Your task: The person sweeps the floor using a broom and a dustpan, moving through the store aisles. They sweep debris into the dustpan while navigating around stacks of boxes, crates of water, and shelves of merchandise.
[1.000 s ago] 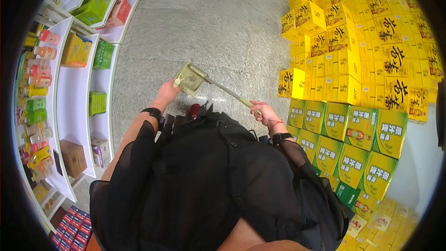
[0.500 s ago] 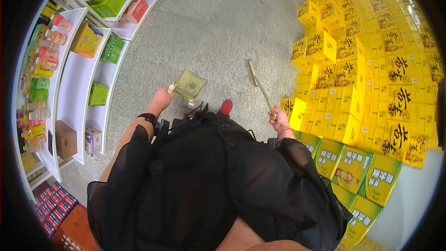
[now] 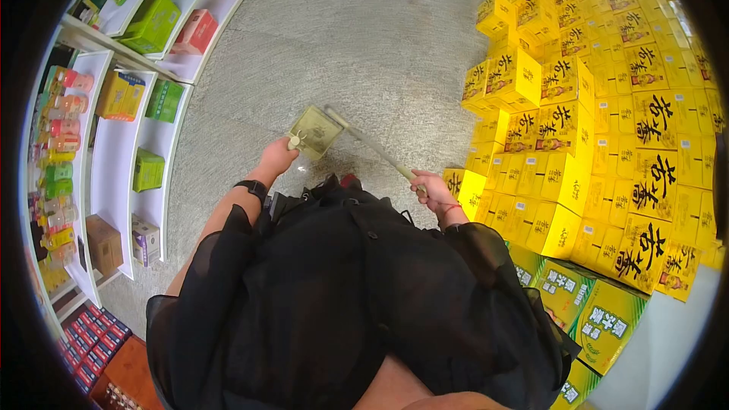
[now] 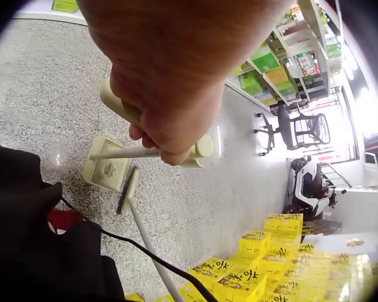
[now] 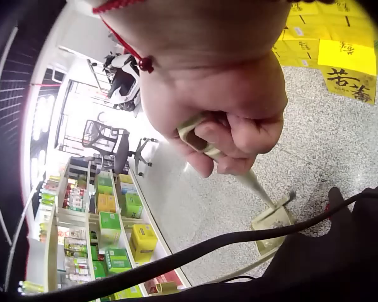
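In the head view my left hand grips the top of a long-handled, pale green dustpan, whose pan is low by the floor in front of my body. The left wrist view shows the fingers curled round its crosswise grip. My right hand holds the end of a broom with a pale stick. The stick slants down to the left, and the narrow broom head lies along the pan's open edge. From the right wrist, curled fingers wrap the hollow handle end.
White shelves with bottles and cartons line the left. Stacked yellow cartons rise on the right, close to my right hand, with green-and-yellow cartons nearer. Grey speckled floor runs between. An office chair and a scooter stand farther off.
The broom was at the pan, swung out to the right half a second ago, and is now back at the pan's edge. My left hand keeps hold of the dustpan, roughly in place.
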{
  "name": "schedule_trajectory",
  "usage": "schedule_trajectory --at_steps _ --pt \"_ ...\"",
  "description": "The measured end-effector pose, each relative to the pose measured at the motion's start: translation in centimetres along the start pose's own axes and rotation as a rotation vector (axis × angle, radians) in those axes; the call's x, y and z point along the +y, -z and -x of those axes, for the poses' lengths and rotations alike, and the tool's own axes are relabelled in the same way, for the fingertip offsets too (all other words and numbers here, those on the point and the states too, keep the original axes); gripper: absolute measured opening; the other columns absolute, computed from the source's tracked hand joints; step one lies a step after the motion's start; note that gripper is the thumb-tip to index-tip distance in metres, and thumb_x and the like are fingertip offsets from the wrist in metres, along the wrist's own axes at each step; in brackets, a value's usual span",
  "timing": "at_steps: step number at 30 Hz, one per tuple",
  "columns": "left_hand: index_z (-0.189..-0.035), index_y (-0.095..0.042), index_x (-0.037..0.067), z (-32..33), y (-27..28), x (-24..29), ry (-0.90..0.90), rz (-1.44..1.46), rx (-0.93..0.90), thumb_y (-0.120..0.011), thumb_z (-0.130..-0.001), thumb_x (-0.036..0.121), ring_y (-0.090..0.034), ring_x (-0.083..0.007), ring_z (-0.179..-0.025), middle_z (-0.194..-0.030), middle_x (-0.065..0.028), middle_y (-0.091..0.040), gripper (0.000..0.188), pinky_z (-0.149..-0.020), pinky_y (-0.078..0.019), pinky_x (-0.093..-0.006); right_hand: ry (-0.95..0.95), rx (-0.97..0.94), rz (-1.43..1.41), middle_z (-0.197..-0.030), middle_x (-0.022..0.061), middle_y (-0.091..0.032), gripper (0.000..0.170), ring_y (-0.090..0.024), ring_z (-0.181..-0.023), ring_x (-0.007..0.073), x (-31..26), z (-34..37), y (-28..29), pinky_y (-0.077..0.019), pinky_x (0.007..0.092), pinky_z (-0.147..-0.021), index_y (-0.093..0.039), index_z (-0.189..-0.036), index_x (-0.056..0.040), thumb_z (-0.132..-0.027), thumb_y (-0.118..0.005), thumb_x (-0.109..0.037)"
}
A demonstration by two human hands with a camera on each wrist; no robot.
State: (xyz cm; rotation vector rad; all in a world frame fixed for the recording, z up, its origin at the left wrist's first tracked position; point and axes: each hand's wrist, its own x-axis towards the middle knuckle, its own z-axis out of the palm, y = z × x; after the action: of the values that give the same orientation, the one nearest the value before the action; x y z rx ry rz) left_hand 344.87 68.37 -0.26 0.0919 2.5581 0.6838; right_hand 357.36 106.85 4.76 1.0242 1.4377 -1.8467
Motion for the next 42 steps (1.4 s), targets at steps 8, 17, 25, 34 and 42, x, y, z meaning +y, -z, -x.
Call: schedule_trajectory --at_steps 8,17,25,34,42 --pt "-0.092 -0.056 0.000 -4.5 -1.8 4.4 -0.060 0.053 0.022 -0.057 -0.074 0.033 -0.057 -0.0392 -0.085 -0.088 -0.0229 -0.060 0.037 -0.073 -0.0447 -0.0452 0.032 0.038 -0.107 -0.066 0.0020 -0.049 0.052 -0.034 -0.043 0.0071 -0.1 2.5 5.0 -0.0270 0.0198 -0.039 -0.042 -0.124 0.0008 -0.074 -0.053 -0.009" --pt "-0.095 -0.058 0.004 -8.6 -1.1 7.9 -0.105 -0.028 -0.077 -0.057 -0.075 0.034 -0.056 -0.0381 -0.089 -0.092 -0.0206 -0.061 0.037 -0.076 -0.0447 -0.0439 0.082 0.219 -0.319 -0.064 0.0009 -0.048 0.039 -0.034 -0.042 0.0067 0.5 1.7 10.9 -0.0275 0.0204 -0.039 -0.045 -0.115 -0.0051 -0.076 -0.052 -0.011" --pt "-0.096 -0.058 0.004 -15.2 0.5 8.8 -0.191 0.013 -0.153 -0.056 -0.072 0.030 -0.056 -0.0372 -0.091 -0.094 -0.0197 -0.061 0.036 -0.078 -0.0445 -0.0434 -0.058 0.360 -0.592 -0.062 0.0004 -0.047 0.016 -0.039 -0.044 0.0089 -1.7 -5.1 10.0 -0.0302 0.0216 -0.039 -0.046 -0.093 -0.0107 -0.078 -0.053 -0.012" --pt "-0.095 -0.057 0.002 -24.8 6.0 8.4 -0.248 0.000 -0.204 -0.056 -0.071 0.029 -0.055 -0.0371 -0.091 -0.094 -0.0202 -0.060 0.036 -0.078 -0.0441 -0.0433 -0.056 0.151 -0.324 -0.066 0.0016 -0.048 0.053 -0.039 -0.046 0.0087 -11.4 -6.9 -0.6 -0.0301 0.0218 -0.041 -0.041 -0.126 -0.0062 -0.075 -0.055 -0.011" --pt "-0.091 -0.056 0.003 -31.6 10.3 6.6 -0.397 -0.003 -0.165 -0.057 -0.071 0.028 -0.055 -0.0385 -0.085 -0.087 -0.0208 -0.060 0.032 -0.072 -0.0437 -0.0445 0.006 0.152 -0.323 -0.065 0.0015 -0.049 0.061 -0.033 -0.042 0.0068 -17.8 -8.5 -4.1 -0.0249 0.0202 -0.040 -0.040 -0.127 -0.0002 -0.068 -0.055 -0.006"
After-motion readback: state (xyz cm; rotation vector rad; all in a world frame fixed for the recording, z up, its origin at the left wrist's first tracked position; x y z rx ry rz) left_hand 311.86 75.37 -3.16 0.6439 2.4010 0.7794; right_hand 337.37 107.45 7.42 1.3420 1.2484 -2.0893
